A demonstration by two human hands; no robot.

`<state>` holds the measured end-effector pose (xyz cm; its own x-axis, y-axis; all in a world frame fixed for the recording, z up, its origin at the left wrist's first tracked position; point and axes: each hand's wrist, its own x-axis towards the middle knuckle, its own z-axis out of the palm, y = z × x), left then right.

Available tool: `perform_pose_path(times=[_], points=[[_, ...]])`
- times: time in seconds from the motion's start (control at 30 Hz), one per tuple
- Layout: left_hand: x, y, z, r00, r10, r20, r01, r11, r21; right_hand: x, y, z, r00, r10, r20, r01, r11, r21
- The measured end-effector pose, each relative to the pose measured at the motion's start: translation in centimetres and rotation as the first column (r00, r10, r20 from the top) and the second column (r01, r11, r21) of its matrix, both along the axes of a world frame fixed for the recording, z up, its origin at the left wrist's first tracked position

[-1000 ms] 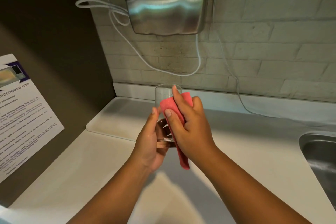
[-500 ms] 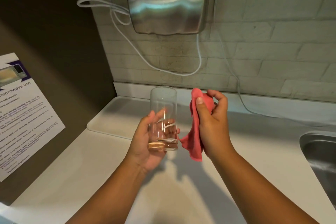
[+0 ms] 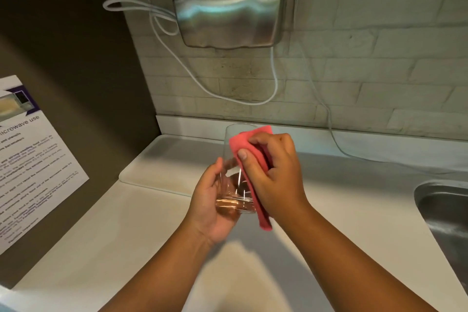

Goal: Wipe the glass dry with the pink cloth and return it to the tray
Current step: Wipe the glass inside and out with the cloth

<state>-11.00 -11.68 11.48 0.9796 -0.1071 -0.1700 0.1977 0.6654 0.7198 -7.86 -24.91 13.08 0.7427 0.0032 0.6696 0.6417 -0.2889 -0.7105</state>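
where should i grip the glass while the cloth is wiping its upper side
Grip the glass low, around its thick base, coming from the left as the left hand does. It stands upright and the right hand presses the pink cloth on its upper right wall, so the base is the likely steadiest free part.

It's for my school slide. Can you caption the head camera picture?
Left hand holds a clear drinking glass while right hand wipes it with a pink cloth.

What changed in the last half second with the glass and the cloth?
The right hand brought the pink cloth back left onto the glass; half a second ago they were apart. The left hand still holds the glass by its base, above the counter.
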Motion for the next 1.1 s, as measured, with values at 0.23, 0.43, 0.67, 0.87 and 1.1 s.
perform_pose_path(times=[0.23, 0.43, 0.67, 0.87, 1.1], points=[[0.2, 0.5, -0.1, 1.0, -0.011, 0.011, 0.012, 0.998, -0.062, 1.6, -0.7, -1.0, 0.96, 0.057, -0.273, 0.015, 0.967, 0.255], [0.9, 1.1, 0.5, 0.995, 0.091, -0.042, -0.093, 0.995, -0.045, -1.6, -0.1, -1.5, 0.933, 0.205, -0.296, -0.082, 0.922, 0.379], [0.2, 0.3, 0.1, 0.998, 0.045, 0.045, -0.049, 0.995, 0.089, -2.4, 1.0, -0.4, 0.997, 0.064, 0.033, -0.062, 0.997, -0.043], [-0.7, -0.6, 0.6, 0.999, -0.014, 0.045, 0.009, 0.994, 0.106, 1.5, -0.5, 1.7, 0.999, 0.014, -0.046, -0.01, 0.996, 0.089], [0.2, 0.3, 1.9, 0.996, 0.087, 0.026, -0.088, 0.995, 0.038, -0.4, -0.2, -1.1, 0.98, 0.131, -0.152, -0.1, 0.975, 0.197]])
